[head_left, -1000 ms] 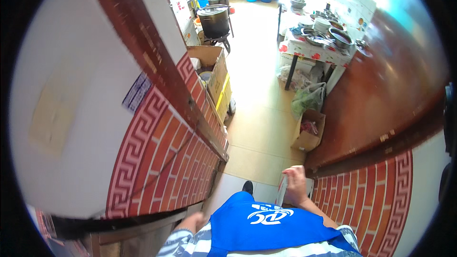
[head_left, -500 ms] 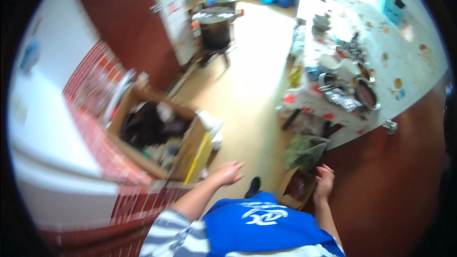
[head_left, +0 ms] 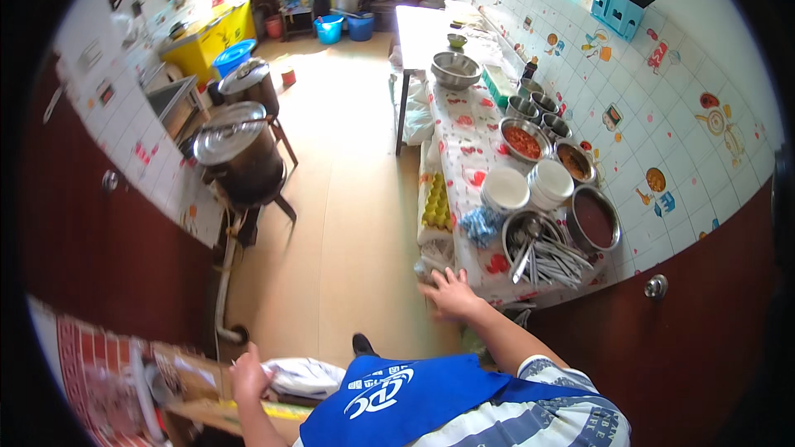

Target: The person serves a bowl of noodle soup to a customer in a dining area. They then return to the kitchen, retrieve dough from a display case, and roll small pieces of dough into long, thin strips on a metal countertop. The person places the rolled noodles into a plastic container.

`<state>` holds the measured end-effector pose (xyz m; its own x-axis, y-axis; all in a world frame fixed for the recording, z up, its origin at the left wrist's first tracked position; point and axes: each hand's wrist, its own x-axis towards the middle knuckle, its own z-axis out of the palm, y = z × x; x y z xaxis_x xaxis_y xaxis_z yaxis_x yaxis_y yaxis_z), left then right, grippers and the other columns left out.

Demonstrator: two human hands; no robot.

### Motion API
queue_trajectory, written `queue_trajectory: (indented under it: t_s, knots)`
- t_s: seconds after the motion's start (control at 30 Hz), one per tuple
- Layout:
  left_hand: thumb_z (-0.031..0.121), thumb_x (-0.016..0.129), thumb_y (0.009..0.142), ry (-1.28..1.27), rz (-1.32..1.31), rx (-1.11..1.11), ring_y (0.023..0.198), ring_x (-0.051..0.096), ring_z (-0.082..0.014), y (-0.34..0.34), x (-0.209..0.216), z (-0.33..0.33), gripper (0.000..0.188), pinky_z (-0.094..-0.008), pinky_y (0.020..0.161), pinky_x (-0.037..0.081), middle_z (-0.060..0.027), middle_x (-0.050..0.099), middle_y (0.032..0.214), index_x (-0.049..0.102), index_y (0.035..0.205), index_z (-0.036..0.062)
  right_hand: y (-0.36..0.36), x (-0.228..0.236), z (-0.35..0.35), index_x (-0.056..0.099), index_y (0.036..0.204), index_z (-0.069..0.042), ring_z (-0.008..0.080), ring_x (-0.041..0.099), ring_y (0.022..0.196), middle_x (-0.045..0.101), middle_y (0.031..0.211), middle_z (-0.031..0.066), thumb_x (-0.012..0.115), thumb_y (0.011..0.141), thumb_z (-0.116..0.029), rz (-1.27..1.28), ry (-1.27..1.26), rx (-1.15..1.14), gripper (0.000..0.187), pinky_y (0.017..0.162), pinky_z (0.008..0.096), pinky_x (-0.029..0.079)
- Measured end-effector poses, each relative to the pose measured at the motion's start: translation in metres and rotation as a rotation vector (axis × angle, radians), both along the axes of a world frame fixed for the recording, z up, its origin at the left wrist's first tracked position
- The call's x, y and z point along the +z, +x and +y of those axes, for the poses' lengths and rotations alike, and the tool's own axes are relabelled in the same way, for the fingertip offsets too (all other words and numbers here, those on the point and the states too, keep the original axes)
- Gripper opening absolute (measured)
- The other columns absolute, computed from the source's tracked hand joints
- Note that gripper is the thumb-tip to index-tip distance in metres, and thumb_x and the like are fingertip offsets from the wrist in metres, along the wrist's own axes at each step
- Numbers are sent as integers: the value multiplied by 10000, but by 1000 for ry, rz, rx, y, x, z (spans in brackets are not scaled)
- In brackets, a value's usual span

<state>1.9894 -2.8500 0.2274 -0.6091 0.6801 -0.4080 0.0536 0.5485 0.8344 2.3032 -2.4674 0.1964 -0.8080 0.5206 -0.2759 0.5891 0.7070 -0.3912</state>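
Your right hand point(head_left: 455, 296) has shifted from the lower right, in front of the brown door point(head_left: 617, 352), to lower centre-right, and your left hand point(head_left: 250, 374) has dropped from near the middle to the lower left; the patterned table point(head_left: 455, 149) now looks nearer.

You have the right hand's fingers spread, palm down, with nothing visible in its grasp, close to the table's near edge; you cannot tell whether it touches. Your left hand is blurred, with its fingers partly curled, so you cannot tell whether it pinches anything. It appears just beside a white bag point(head_left: 302, 377) and the cardboard box point(head_left: 195, 372) at lower left; contact there is unclear too.

Nearest your right hand, right of centre, sits a metal bowl point(head_left: 507, 242) of spoons and other cutlery point(head_left: 553, 263), its handles leaning over the near rim. Beside it you see a crumpled blue cloth point(head_left: 482, 226), two stacks of white bowls point(head_left: 505, 188) and a metal pot point(head_left: 615, 236) of dark reddish contents. Farther up the table is a metal basin of red food point(head_left: 523, 142).

At left of the frame, a dark lidded pot point(head_left: 240, 170) stands on a legged support. Your blue apron point(head_left: 397, 393) fills the bottom centre, one dark shoe point(head_left: 363, 344) just above it.
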Motion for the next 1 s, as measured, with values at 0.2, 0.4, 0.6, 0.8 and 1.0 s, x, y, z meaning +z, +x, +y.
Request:
queue_trajectory:
  t_s: [0.2, 0.4, 0.6, 0.8, 1.0]
  knots:
    - [319, 605, 901, 146, -27, -335, 1180, 537, -304, -129, 70, 215, 632, -379, 987, 424, -185, 494, 1345, 363, 1396, 10, -59, 62, 123, 547, 1240, -17, 321, 579, 1079, 627, 1097, 205, 626, 854, -360, 165, -58, -293, 522, 894, 387, 460]
    - [401, 565, 913, 441, -309, -197, 1119, 572, -310, -264, 57, 432, 636, -388, 909, 463, -188, 565, 1248, 371, 1396, 36, -156, 86, 261, 433, 1345, -20, 240, 591, 1045, 581, 1183, 125, 503, 960, -372, 623, -1428, -605, 526, 888, 351, 474]
    - [377, 619, 868, -290, 238, -682, 1138, 534, -359, -327, 30, 542, 590, -398, 957, 431, -206, 581, 1207, 443, 1347, 80, -302, 31, 437, 486, 1309, -49, 355, 522, 1138, 512, 1233, 224, 601, 890, -367, 122, -88, -123, 539, 953, 414, 432]
    - [371, 648, 828, -403, 394, -523, 1081, 558, -365, -460, -9, 606, 599, -425, 919, 451, -215, 592, 1150, 475, 1318, 74, -504, 64, 549, 481, 1317, -87, 332, 552, 1113, 543, 1213, 217, 556, 921, -363, 171, -390, 39, 489, 947, 392, 443]
    - [385, 644, 828, -358, 458, -573, 1062, 564, -383, -600, -18, 771, 593, -438, 892, 461, -219, 603, 1128, 489, 1298, 58, -591, 3, 676, 485, 1311, -83, 368, 522, 1140, 521, 1257, 206, 552, 915, -386, -20, -197, 41, 503, 979, 412, 420]
